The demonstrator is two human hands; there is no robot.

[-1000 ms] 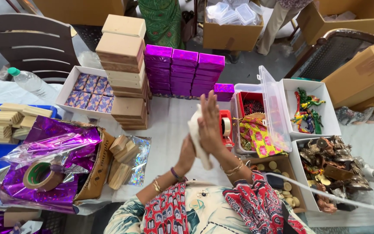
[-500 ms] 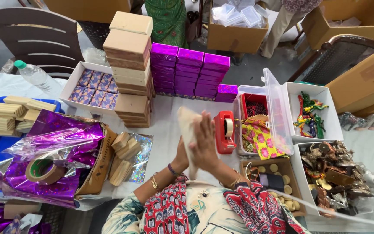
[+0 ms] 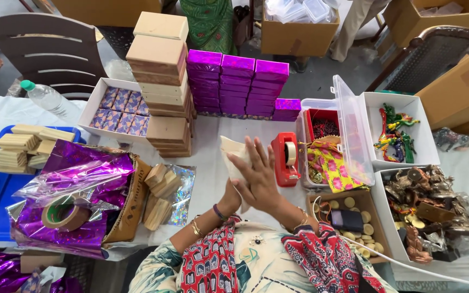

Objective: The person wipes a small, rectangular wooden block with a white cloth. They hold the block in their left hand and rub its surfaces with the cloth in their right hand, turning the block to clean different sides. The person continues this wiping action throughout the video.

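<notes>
A small cream pouch [image 3: 233, 157] is pressed flat between two upright palms above the desk [image 3: 213, 135]. The right hand [image 3: 257, 176] lies open over it, fingers spread; the left hand [image 3: 231, 199] backs it from behind, grip unclear. A red tape dispenser [image 3: 285, 158] stands just beside, purple boxes [image 3: 237, 81] beyond.

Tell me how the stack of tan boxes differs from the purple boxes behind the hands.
The tan boxes are plain and matte; the purple boxes are shiny foil. The tan boxes rise in one tall, slightly uneven stack; the purple boxes stand in three neat, lower columns side by side. The tan boxes look larger each than the purple ones. Both are closed, rectangular and stand on the white table, beyond the hands.
</notes>
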